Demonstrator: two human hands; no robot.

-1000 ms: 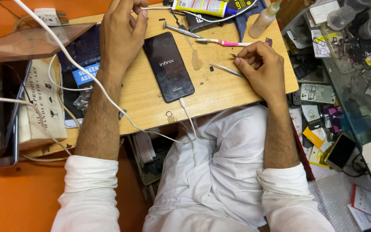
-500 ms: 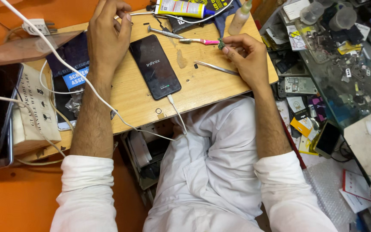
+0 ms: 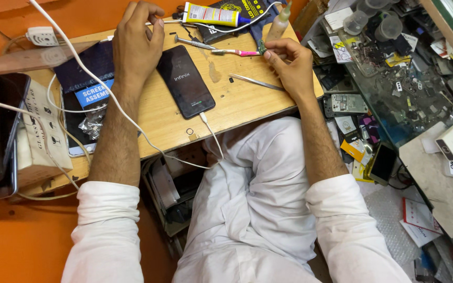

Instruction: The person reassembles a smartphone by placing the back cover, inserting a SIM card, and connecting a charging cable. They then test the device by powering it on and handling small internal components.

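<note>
A: Small green circuit board [image 3: 261,48], a narrow strip, is pinched between the thumb and fingers of the right hand [image 3: 288,65] over the far right part of the light wooden worktop [image 3: 237,107].

B: And the left hand [image 3: 135,39]?

A: It rests on the worktop beside the black smartphone [image 3: 185,81] with its fingers curled over a thin metal tool [image 3: 155,22]; whether they grip it, I cannot tell. The phone's dark screen shows small pale lettering, and a white cable [image 3: 211,133] is plugged into its near end.

B: Any packages or labels?

A: Left of the forearm, a blue rectangular label [image 3: 91,94] lies on a flat pack. Nearer the right hand lie steel tweezers [image 3: 258,83]. Farther off is a pink-handled tool [image 3: 234,52], then a yellow and white glue tube [image 3: 212,14] at the far edge, lying on a black packet [image 3: 247,8] with yellow print.
</note>
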